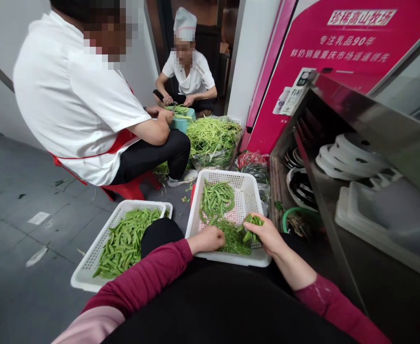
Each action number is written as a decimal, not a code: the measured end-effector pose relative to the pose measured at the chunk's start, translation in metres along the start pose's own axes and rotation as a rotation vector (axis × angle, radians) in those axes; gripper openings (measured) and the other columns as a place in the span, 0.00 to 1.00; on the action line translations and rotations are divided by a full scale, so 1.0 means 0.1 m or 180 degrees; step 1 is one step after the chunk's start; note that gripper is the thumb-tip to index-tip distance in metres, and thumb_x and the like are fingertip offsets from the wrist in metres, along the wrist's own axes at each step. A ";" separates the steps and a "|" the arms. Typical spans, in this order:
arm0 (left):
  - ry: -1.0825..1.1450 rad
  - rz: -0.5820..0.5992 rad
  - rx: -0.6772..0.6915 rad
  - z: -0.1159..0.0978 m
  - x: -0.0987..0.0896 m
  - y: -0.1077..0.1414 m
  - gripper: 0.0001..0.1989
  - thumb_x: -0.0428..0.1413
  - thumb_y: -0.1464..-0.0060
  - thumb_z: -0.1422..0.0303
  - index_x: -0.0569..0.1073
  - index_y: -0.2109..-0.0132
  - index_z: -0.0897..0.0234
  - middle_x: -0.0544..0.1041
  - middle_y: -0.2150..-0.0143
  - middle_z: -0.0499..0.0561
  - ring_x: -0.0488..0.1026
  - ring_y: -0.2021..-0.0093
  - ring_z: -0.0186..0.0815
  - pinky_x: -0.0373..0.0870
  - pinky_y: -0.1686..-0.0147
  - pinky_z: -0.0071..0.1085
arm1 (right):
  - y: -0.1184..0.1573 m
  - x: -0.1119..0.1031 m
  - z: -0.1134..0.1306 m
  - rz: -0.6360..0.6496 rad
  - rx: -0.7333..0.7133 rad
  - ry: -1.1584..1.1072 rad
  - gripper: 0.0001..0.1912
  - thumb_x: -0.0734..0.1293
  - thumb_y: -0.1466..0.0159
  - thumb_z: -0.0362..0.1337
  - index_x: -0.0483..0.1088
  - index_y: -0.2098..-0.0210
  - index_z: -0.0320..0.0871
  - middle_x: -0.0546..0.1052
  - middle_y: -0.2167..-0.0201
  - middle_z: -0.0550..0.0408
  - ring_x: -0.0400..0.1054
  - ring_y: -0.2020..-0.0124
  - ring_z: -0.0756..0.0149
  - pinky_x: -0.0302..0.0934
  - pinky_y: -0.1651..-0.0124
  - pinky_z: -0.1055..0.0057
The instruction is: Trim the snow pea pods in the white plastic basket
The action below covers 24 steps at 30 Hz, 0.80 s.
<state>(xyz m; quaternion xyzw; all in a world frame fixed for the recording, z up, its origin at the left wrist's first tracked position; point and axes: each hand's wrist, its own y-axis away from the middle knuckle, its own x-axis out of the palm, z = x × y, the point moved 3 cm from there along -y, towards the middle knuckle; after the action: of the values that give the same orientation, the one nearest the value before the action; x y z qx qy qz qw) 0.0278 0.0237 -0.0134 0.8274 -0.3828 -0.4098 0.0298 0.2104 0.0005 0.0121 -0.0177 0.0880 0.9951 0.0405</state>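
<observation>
A white perforated basket rests at my lap, with green pea pods toward its back and a heap of small green trimmings at its front. My right hand is wrapped round a bunch of pea pods above the basket's right side. Over the basket's front left, my left hand has its fingers curled together beside the trimmings; what they hold, if anything, is hidden. Another white basket, full of pea pods, lies to the left by my knee.
A person in white sits on a red stool at the left; another squats behind a teal basket. Leafy greens are piled beyond my basket. A metal shelf with white dishes stands close on the right.
</observation>
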 end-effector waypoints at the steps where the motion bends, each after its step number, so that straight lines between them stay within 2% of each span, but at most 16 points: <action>1: -0.0005 -0.0066 0.0127 -0.03 -0.02 0.01 0.16 0.49 0.58 0.72 0.73 0.60 0.67 0.72 0.72 0.48 0.65 0.72 0.30 0.60 0.70 0.23 | 0.01 0.02 -0.03 0.0001 0.0091 -0.0186 0.16 0.71 0.55 0.42 0.66 0.71 0.41 0.68 0.78 0.61 0.62 0.76 0.71 0.56 0.72 0.74; 3: 0.0155 -0.0072 0.0327 -0.12 -0.04 0.01 0.23 0.51 0.57 0.69 0.67 0.50 0.67 0.71 0.72 0.47 0.64 0.73 0.30 0.60 0.72 0.23 | 0.03 0.07 -0.08 0.0019 0.0222 -0.0462 0.16 0.72 0.55 0.41 0.65 0.71 0.41 0.68 0.78 0.61 0.63 0.77 0.71 0.57 0.72 0.74; 4: 0.0256 -0.0005 0.0417 -0.17 -0.05 0.01 0.23 0.50 0.55 0.67 0.66 0.49 0.67 0.70 0.73 0.46 0.63 0.75 0.29 0.59 0.73 0.23 | 0.05 0.10 -0.10 0.0052 0.0271 -0.0552 0.16 0.72 0.55 0.41 0.65 0.71 0.41 0.69 0.78 0.61 0.63 0.77 0.71 0.58 0.72 0.74; 6: 0.0352 0.0165 0.0613 -0.25 -0.05 -0.01 0.17 0.46 0.49 0.64 0.70 0.55 0.68 0.68 0.76 0.45 0.61 0.77 0.27 0.58 0.75 0.22 | 0.06 0.15 -0.14 0.0185 0.0358 -0.0567 0.15 0.71 0.54 0.42 0.64 0.72 0.42 0.69 0.78 0.60 0.64 0.77 0.70 0.59 0.71 0.73; 8: 0.0166 0.0213 0.0739 -0.29 -0.06 -0.02 0.15 0.44 0.48 0.66 0.73 0.66 0.68 0.67 0.78 0.45 0.60 0.78 0.26 0.56 0.76 0.22 | 0.07 0.13 -0.16 0.0214 0.0317 -0.0171 0.14 0.70 0.52 0.43 0.65 0.71 0.42 0.70 0.77 0.58 0.65 0.76 0.68 0.61 0.70 0.71; 10: -0.0231 0.0137 0.0702 -0.30 -0.07 -0.02 0.13 0.45 0.50 0.70 0.73 0.72 0.68 0.67 0.80 0.46 0.59 0.78 0.26 0.55 0.76 0.22 | 0.05 0.03 -0.11 -0.0070 -0.0099 0.0697 0.12 0.68 0.50 0.42 0.67 0.69 0.42 0.71 0.73 0.55 0.66 0.71 0.64 0.62 0.65 0.67; 12: -0.0699 0.0024 0.0609 -0.29 -0.09 -0.01 0.10 0.47 0.54 0.72 0.72 0.75 0.68 0.67 0.81 0.46 0.59 0.79 0.27 0.54 0.77 0.23 | 0.04 -0.03 0.01 -0.0155 -0.0860 0.1716 0.10 0.65 0.46 0.40 0.68 0.66 0.43 0.72 0.66 0.51 0.66 0.63 0.60 0.60 0.58 0.65; 13: -0.0903 -0.0009 0.0603 -0.29 -0.09 0.00 0.09 0.48 0.56 0.72 0.72 0.76 0.67 0.68 0.81 0.47 0.59 0.80 0.28 0.54 0.78 0.24 | 0.03 -0.02 0.06 0.0062 -0.1230 0.2157 0.10 0.64 0.45 0.38 0.69 0.63 0.43 0.72 0.62 0.50 0.65 0.59 0.60 0.58 0.55 0.64; 14: -0.1059 -0.0017 0.0633 -0.30 -0.10 0.01 0.09 0.49 0.56 0.71 0.72 0.76 0.67 0.68 0.81 0.48 0.60 0.79 0.29 0.55 0.77 0.25 | 0.03 0.02 0.08 0.0466 -0.1511 0.2515 0.11 0.63 0.45 0.36 0.69 0.62 0.44 0.71 0.61 0.49 0.64 0.57 0.60 0.58 0.54 0.65; 16: -0.1199 -0.0028 0.0769 -0.32 -0.10 0.01 0.08 0.49 0.57 0.70 0.72 0.77 0.66 0.69 0.80 0.49 0.61 0.79 0.30 0.55 0.77 0.25 | 0.03 0.13 0.07 0.1354 -0.1671 0.2966 0.10 0.63 0.46 0.33 0.70 0.64 0.44 0.72 0.63 0.50 0.65 0.59 0.61 0.58 0.56 0.67; 17: -0.1170 -0.0089 0.0860 -0.33 -0.11 0.00 0.08 0.49 0.57 0.71 0.71 0.77 0.66 0.70 0.79 0.49 0.62 0.78 0.30 0.56 0.76 0.25 | 0.01 0.19 0.04 0.1587 -0.1586 0.3043 0.08 0.63 0.47 0.32 0.70 0.66 0.44 0.72 0.66 0.51 0.65 0.61 0.62 0.59 0.58 0.68; 19: -0.0910 -0.0375 0.0972 -0.32 -0.14 -0.02 0.08 0.48 0.56 0.72 0.70 0.78 0.66 0.69 0.78 0.49 0.62 0.77 0.29 0.56 0.75 0.24 | -0.03 0.27 -0.04 0.1535 -0.1195 0.2788 0.05 0.65 0.49 0.33 0.70 0.71 0.43 0.72 0.72 0.54 0.66 0.66 0.63 0.59 0.62 0.69; 22: -0.0269 -0.0862 0.0778 -0.23 -0.17 -0.08 0.12 0.45 0.51 0.73 0.68 0.78 0.68 0.66 0.80 0.47 0.60 0.77 0.26 0.55 0.76 0.22 | -0.14 0.31 -0.25 0.0956 -0.0193 0.1328 0.08 0.67 0.49 0.39 0.68 0.71 0.42 0.71 0.76 0.57 0.65 0.73 0.67 0.60 0.68 0.70; 24: -0.0027 -0.0863 0.0524 -0.12 -0.12 -0.11 0.13 0.44 0.51 0.74 0.68 0.78 0.69 0.64 0.81 0.45 0.59 0.78 0.25 0.54 0.77 0.21 | -0.25 0.29 -0.41 0.0584 0.0532 0.0240 0.11 0.66 0.49 0.43 0.67 0.71 0.42 0.71 0.79 0.58 0.65 0.77 0.68 0.59 0.74 0.72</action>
<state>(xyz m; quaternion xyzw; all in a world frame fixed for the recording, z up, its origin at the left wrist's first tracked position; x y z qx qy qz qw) 0.0387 0.0363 -0.0012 0.8694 -0.3001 -0.3808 -0.0954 0.1851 0.0202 -0.0335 -0.0435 0.1733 0.9825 -0.0527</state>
